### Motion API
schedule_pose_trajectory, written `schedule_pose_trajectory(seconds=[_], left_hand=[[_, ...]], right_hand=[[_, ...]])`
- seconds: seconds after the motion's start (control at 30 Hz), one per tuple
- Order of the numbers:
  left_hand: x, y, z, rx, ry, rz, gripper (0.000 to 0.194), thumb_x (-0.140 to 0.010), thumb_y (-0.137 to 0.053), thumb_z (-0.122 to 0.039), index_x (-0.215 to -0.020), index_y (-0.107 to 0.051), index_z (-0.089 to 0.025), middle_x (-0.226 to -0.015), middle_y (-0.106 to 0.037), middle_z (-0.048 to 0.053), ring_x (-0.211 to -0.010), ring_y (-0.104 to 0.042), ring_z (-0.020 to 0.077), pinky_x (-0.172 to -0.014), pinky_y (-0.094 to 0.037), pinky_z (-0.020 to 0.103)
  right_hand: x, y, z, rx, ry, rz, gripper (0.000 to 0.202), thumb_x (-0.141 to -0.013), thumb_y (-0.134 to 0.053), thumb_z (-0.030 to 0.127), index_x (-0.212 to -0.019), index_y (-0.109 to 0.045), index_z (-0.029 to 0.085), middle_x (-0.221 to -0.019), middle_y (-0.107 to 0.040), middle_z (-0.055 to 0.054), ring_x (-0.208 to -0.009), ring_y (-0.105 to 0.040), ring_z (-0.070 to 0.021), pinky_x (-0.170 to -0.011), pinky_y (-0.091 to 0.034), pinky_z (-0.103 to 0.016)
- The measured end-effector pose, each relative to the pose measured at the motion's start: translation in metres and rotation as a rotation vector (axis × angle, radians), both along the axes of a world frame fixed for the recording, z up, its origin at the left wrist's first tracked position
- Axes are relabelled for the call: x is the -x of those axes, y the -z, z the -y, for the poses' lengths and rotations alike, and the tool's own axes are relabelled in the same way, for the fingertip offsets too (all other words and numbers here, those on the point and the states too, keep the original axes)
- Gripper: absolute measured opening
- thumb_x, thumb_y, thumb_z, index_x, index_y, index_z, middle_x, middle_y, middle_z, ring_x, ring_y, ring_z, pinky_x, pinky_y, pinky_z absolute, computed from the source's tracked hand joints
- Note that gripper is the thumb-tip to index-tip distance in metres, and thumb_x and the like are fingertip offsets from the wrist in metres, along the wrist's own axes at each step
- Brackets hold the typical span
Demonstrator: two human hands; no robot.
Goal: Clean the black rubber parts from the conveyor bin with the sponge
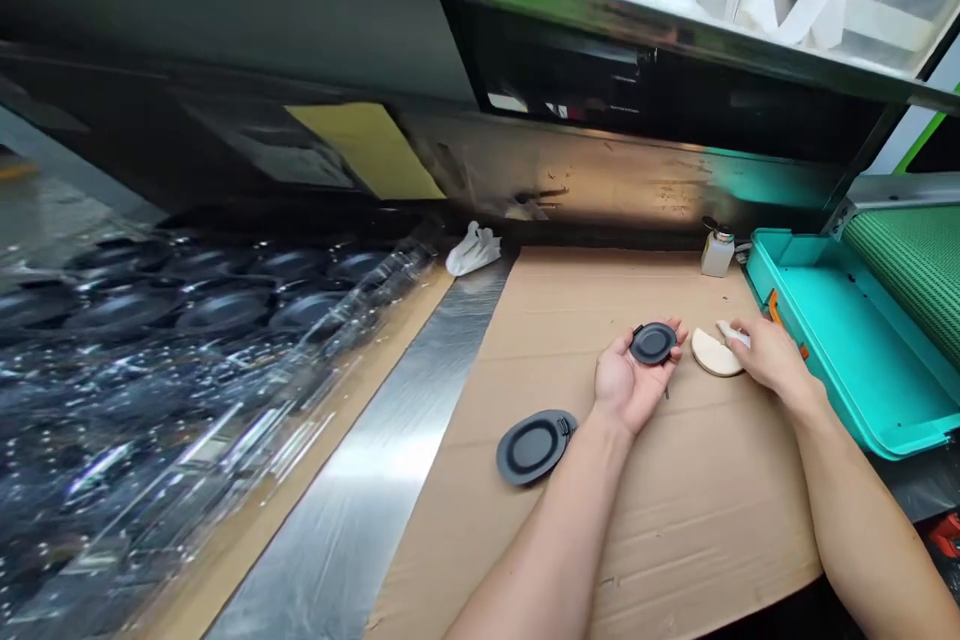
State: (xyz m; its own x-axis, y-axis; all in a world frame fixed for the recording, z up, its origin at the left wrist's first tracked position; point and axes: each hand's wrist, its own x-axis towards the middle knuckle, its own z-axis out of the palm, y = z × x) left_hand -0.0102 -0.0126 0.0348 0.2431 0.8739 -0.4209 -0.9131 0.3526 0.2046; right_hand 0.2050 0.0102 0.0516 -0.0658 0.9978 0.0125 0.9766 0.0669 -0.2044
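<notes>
My left hand [634, 380], palm up, holds a small black oval plastic part [653, 344] with a recessed centre, its fingers curled round the edge. A larger dark grey oval part [531, 447] of similar look lies flat on the cardboard beside my left forearm. My right hand [772, 355] pinches a small white piece [731, 335], perhaps folded cloth, at the right edge of a cream round pad [712, 353]. The pad rests on the cardboard.
Cardboard [675, 510] covers the bench. A teal tray [862, 340] stands at right, beside a green conveyor belt [915, 260]. A small white bottle [718, 251] is at the back. Clear plastic trays [187, 370] of dark parts fill the left, near a crumpled white tissue [473, 250].
</notes>
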Motion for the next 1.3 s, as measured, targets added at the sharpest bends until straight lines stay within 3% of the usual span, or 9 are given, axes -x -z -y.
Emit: schedule_pose_trajectory(seconds=[0.2, 0.33, 0.47, 0.57, 0.7, 0.83, 1.1, 1.2, 1.3], left_hand=[[-0.003, 0.005, -0.002, -0.006, 0.004, -0.045, 0.04, -0.101, -0.033, -0.027, -0.112, -0.065, -0.006, -0.113, -0.071, 0.022, -0.105, -0.07, 0.0284, -0.071, -0.059, 0.032], [-0.009, 0.007, -0.001, -0.069, 0.002, -0.095, 0.038, -0.099, -0.034, -0.024, -0.107, -0.067, -0.008, -0.108, -0.074, 0.018, -0.109, -0.069, 0.0264, -0.093, -0.059, 0.041], [-0.011, 0.007, 0.002, -0.08, 0.027, -0.138, 0.037, -0.099, -0.035, -0.025, -0.103, -0.068, -0.007, -0.108, -0.074, 0.019, -0.117, -0.067, 0.0283, -0.108, -0.051, 0.046], [-0.01, 0.007, 0.004, -0.07, 0.035, -0.161, 0.035, -0.099, -0.038, -0.025, -0.101, -0.068, -0.008, -0.109, -0.074, 0.019, -0.119, -0.067, 0.0292, -0.11, -0.05, 0.049], [-0.011, 0.008, 0.003, -0.101, 0.036, -0.151, 0.036, -0.099, -0.037, -0.024, -0.096, -0.069, -0.008, -0.109, -0.074, 0.019, -0.12, -0.066, 0.0283, -0.11, -0.05, 0.046], [-0.012, 0.01, 0.001, -0.074, 0.028, -0.18, 0.038, -0.099, -0.035, -0.024, -0.096, -0.07, -0.008, -0.109, -0.074, 0.019, -0.12, -0.066, 0.029, -0.108, -0.053, 0.047], [0.0, 0.006, -0.004, -0.033, -0.056, -0.156, 0.04, -0.104, -0.032, -0.03, -0.113, -0.065, -0.008, -0.12, -0.07, 0.021, -0.118, -0.067, 0.0299, -0.092, -0.062, 0.042], [0.006, 0.004, -0.004, 0.018, -0.05, -0.074, 0.042, -0.105, -0.033, -0.034, -0.124, -0.06, -0.008, -0.122, -0.068, 0.021, -0.112, -0.07, 0.0279, -0.083, -0.065, 0.036], [0.008, 0.003, -0.003, 0.039, -0.029, 0.004, 0.046, -0.105, -0.032, -0.036, -0.129, -0.057, -0.005, -0.113, -0.069, 0.021, -0.102, -0.072, 0.0246, -0.077, -0.065, 0.029]], right_hand=[[0.033, -0.006, 0.011, -0.272, -0.124, -0.22, 0.035, -0.099, -0.048, 0.031, -0.127, -0.064, 0.018, -0.118, -0.069, -0.011, -0.109, -0.062, -0.0253, -0.094, -0.047, -0.034], [0.069, -0.005, 0.032, -0.225, -0.295, -0.27, 0.036, -0.099, -0.048, 0.027, -0.13, -0.066, 0.024, -0.114, -0.067, -0.009, -0.104, -0.06, -0.0233, -0.091, -0.048, -0.034], [0.086, 0.003, 0.043, -0.206, -0.392, -0.107, 0.036, -0.1, -0.047, 0.026, -0.13, -0.067, 0.026, -0.106, -0.064, -0.01, -0.099, -0.055, -0.0242, -0.085, -0.047, -0.035], [0.084, 0.0, 0.045, -0.148, -0.418, 0.023, 0.033, -0.101, -0.049, 0.029, -0.127, -0.07, 0.026, -0.106, -0.063, -0.011, -0.098, -0.054, -0.026, -0.084, -0.046, -0.037], [0.083, -0.007, 0.043, -0.175, -0.295, 0.083, 0.037, -0.103, -0.045, 0.028, -0.131, -0.067, 0.025, -0.107, -0.064, -0.013, -0.099, -0.054, -0.0276, -0.084, -0.044, -0.039], [0.085, -0.008, 0.042, -0.141, -0.42, 0.083, 0.034, -0.102, -0.047, 0.029, -0.129, -0.069, 0.027, -0.109, -0.065, -0.011, -0.1, -0.055, -0.0264, -0.084, -0.044, -0.038], [0.051, -0.021, 0.032, -0.305, -0.043, 0.061, 0.036, -0.1, -0.046, 0.034, -0.122, -0.074, 0.027, -0.103, -0.071, -0.01, -0.099, -0.06, -0.027, -0.085, -0.045, -0.039], [0.034, -0.018, 0.022, -0.254, 0.075, 0.107, 0.036, -0.098, -0.046, 0.032, -0.116, -0.076, 0.024, -0.103, -0.072, -0.012, -0.1, -0.061, -0.0282, -0.086, -0.046, -0.039], [0.026, -0.012, 0.016, -0.18, 0.092, 0.166, 0.034, -0.099, -0.047, 0.033, -0.113, -0.076, 0.022, -0.106, -0.071, -0.014, -0.104, -0.06, -0.0312, -0.087, -0.045, -0.041]])
